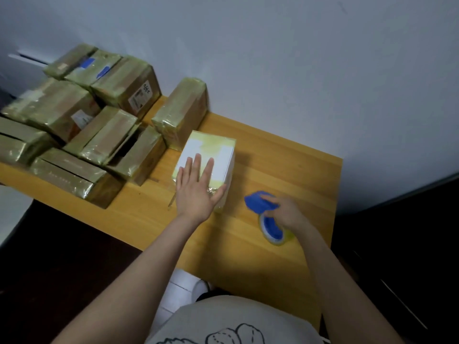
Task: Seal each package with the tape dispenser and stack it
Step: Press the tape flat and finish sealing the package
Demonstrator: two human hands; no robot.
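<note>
Right grip (288, 212) curls round the blue tape dispenser (258, 203), at the bare desk (305, 175) toward its right edge, with open wood all around it. Left grip (196, 192) lies flat, fingers straight, on the white package (213, 150) at mid-desk. Just beyond it stands a taped brown package (181, 115). A stack of taped packages (74, 120) crowds the left side up to the wall.
</note>
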